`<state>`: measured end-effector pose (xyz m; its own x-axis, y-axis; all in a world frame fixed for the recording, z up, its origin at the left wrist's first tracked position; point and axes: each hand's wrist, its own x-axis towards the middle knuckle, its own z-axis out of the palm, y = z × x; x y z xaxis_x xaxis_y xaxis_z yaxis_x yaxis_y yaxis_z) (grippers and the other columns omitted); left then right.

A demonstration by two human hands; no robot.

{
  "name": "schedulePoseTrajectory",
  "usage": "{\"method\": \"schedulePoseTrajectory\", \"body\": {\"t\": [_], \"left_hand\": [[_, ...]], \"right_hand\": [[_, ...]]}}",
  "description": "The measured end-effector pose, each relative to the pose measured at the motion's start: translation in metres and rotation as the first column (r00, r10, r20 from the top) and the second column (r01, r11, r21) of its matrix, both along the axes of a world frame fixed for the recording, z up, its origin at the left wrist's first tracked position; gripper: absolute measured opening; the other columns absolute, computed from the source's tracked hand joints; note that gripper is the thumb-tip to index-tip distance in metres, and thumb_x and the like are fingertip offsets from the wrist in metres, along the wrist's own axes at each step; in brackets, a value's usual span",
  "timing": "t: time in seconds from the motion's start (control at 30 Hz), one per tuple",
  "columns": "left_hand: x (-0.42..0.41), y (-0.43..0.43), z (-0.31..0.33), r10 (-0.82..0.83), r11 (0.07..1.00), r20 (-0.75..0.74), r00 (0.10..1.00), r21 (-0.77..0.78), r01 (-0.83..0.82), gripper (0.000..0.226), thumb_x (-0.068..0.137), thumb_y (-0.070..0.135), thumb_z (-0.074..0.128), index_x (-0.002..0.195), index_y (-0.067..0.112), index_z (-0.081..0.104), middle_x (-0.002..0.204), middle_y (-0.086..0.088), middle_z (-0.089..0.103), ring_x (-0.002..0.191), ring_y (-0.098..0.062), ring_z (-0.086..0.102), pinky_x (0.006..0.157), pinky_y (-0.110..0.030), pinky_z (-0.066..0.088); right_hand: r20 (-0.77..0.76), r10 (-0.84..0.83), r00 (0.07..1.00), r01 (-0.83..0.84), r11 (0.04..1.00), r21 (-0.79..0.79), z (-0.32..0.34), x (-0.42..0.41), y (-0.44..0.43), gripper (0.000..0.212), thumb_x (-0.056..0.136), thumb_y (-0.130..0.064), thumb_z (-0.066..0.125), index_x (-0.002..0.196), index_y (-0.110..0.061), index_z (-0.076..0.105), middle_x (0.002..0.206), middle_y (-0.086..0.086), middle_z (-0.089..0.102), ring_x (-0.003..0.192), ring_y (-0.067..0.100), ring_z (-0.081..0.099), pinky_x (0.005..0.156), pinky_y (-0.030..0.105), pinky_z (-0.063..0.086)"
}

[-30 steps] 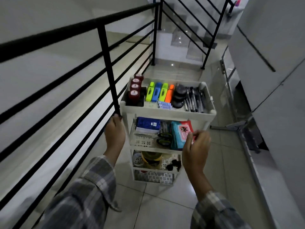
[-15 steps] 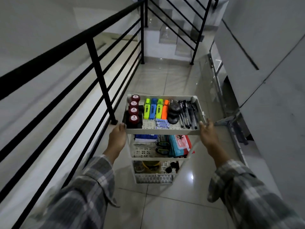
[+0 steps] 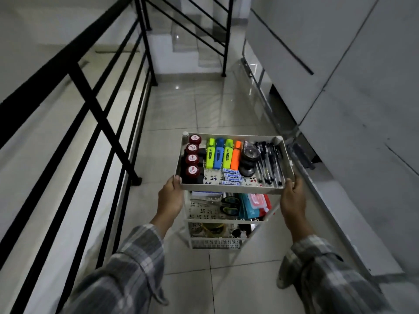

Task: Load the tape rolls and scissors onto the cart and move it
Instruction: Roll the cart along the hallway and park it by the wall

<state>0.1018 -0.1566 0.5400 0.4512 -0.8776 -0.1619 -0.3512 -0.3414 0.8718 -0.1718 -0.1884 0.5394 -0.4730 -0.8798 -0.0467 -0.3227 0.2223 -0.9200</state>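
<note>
Surroundings: a black metal railing (image 3: 90, 105) ran along your left, its nearest foot post standing on the floor just left of the cart (image 3: 231, 189); a grey wall (image 3: 340, 64) closed in on the right, with a dark object low against it beside the cart's far right corner. A staircase (image 3: 188, 41) rose at the far end.

Cart, top tier: four red-capped bottles (image 3: 192, 155) in a row at left, four highlighters (image 3: 223, 155) (yellow, blue, yellow, orange), small batteries (image 3: 231, 177) in front of them, dark tape rolls (image 3: 249, 159) stacked right of the orange one, black pens (image 3: 269, 164) at far right.

Middle tier: scissors (image 3: 229, 206) with black handles lay at centre, blue and red packets (image 3: 255, 205) to their right. Bottom tier: a yellowish roll, partly hidden.

Grip: your left hand (image 3: 170, 198) clenched the top tray's near left corner; your right hand (image 3: 292, 198) clenched its near right corner. Both sleeves were grey plaid.

Surface: glossy pale floor tiles (image 3: 204, 109), narrow landing.
</note>
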Motion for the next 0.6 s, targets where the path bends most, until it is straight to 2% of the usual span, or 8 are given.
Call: {"method": "schedulePoseTrajectory", "body": {"t": [0.1,0.2,0.27,0.33,0.43,0.5,0.6], "left_hand": [[0.003,-0.025,0.001,-0.056,0.998,0.007,0.998,0.002,0.056,0.03,0.1,0.036,0.027,0.09,0.02,0.051,0.08,0.004,0.053,0.077,-0.016,0.048,0.069,-0.03,0.033],[0.005,-0.056,0.002,-0.113,0.993,-0.017,0.993,0.017,0.114,0.034,0.1,0.034,0.027,0.104,0.017,0.056,0.093,-0.001,0.053,0.086,-0.019,0.047,0.075,-0.029,0.033],[0.006,-0.075,0.003,-0.142,0.99,-0.025,0.99,0.019,0.143,0.038,0.1,0.033,0.028,0.113,0.012,0.056,0.098,-0.003,0.054,0.09,-0.021,0.048,0.077,-0.03,0.035],[0.006,-0.093,0.006,-0.179,0.984,-0.017,0.984,0.005,0.179,0.037,0.1,0.032,0.029,0.114,0.012,0.056,0.099,-0.005,0.055,0.09,-0.022,0.05,0.077,-0.032,0.039],[0.01,-0.105,0.007,-0.232,0.972,0.022,0.972,-0.013,0.233,0.034,0.1,0.03,0.029,0.114,0.014,0.056,0.1,-0.006,0.058,0.088,-0.022,0.051,0.075,-0.031,0.037],[0.014,-0.107,0.006,-0.28,0.958,0.073,0.957,-0.041,0.284,0.032,0.1,0.027,0.03,0.119,0.016,0.054,0.104,-0.005,0.06,0.09,-0.018,0.051,0.074,-0.028,0.035],[0.023,-0.111,0.007,-0.39,0.908,0.147,0.909,-0.106,0.406,0.035,0.099,0.017,0.033,0.131,0.017,0.047,0.12,-0.002,0.06,0.102,-0.013,0.052,0.08,-0.027,0.04]], "right_hand": [[-0.031,-0.083,0.996,0.083,0.997,0.004,-0.001,0.003,0.004,0.033,0.1,-0.025,0.033,0.13,-0.018,0.045,0.094,0.004,0.055,0.07,0.004,0.047,0.06,0.03,0.038],[-0.043,-0.161,0.986,0.16,0.987,-0.021,-0.002,0.007,0.007,0.03,0.1,-0.023,0.034,0.128,-0.018,0.046,0.084,-0.003,0.054,0.067,0.01,0.049,0.054,0.026,0.039],[-0.074,-0.214,0.974,0.213,0.977,-0.027,-0.003,0.012,0.006,0.033,0.101,-0.023,0.034,0.131,-0.017,0.045,0.093,-0.002,0.056,0.066,0.007,0.049,0.055,0.023,0.04],[-0.11,-0.26,0.959,0.257,0.966,-0.035,-0.004,0.017,0.002,0.035,0.1,-0.021,0.036,0.134,-0.016,0.043,0.104,0.002,0.054,0.067,0.001,0.048,0.055,0.019,0.038],[-0.152,-0.259,0.954,0.257,0.966,-0.034,-0.004,0.021,-0.002,0.036,0.099,-0.018,0.037,0.134,-0.015,0.043,0.113,0.01,0.057,0.089,0.022,0.057,0.071,0.034,0.047],[-0.197,-0.25,0.948,0.256,0.967,0.005,-0.004,0.02,-0.006,0.036,0.099,-0.018,0.037,0.134,-0.012,0.042,0.116,0.013,0.054,0.085,0.021,0.056,0.068,0.036,0.048],[-0.331,-0.217,0.918,0.25,0.966,0.06,0.001,0.018,-0.014,0.038,0.097,-0.01,0.04,0.135,-0.005,0.039,0.127,0.018,0.045,0.069,0.005,0.044,0.055,0.016,0.038]]}}
